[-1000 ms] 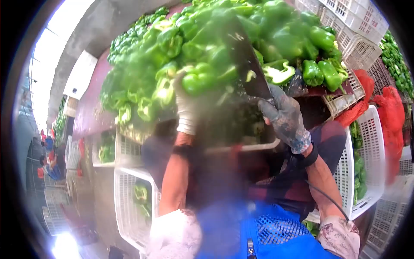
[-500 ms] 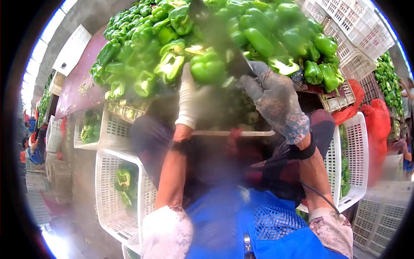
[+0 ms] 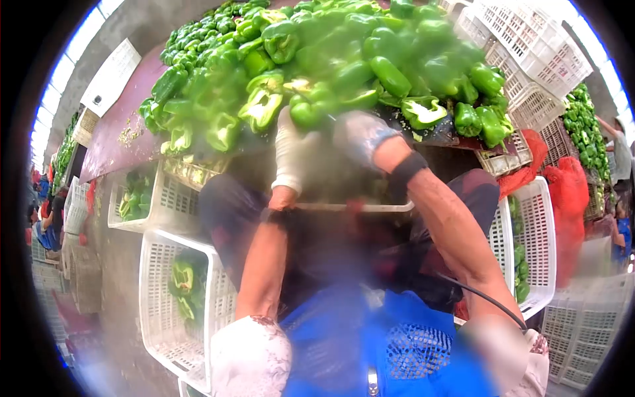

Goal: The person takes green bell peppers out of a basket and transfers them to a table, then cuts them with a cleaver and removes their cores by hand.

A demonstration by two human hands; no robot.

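Note:
My left hand (image 3: pixel 291 152), in a white glove, is closed on a green bell pepper (image 3: pixel 306 114) at the near edge of the pile, its stem side facing me. Close beside the pepper on the right is my right hand (image 3: pixel 364 135), in a patterned, soiled glove and smeared by motion. Its fingers are curled; the knife it gripped half a second ago is mostly hidden, with only a small bright glint between hand and pepper. Cut-open peppers (image 3: pixel 261 109) lie left of my hands, and another cut pepper (image 3: pixel 423 112) lies to the right.
A large heap of green peppers (image 3: pixel 390 76) covers the reddish table (image 3: pixel 109 142). White plastic crates (image 3: pixel 149 304) holding peppers stand left of my legs, and another crate (image 3: pixel 542 245) stands right. Red net bags (image 3: pixel 567 212) hang near stacked crates (image 3: pixel 529 40). Other people work at both far sides.
My right hand has swung left and turned over, bringing it close to the pepper; the upright dark blade is no longer distinct. My left hand stays nearly in place while the pepper has tilted.

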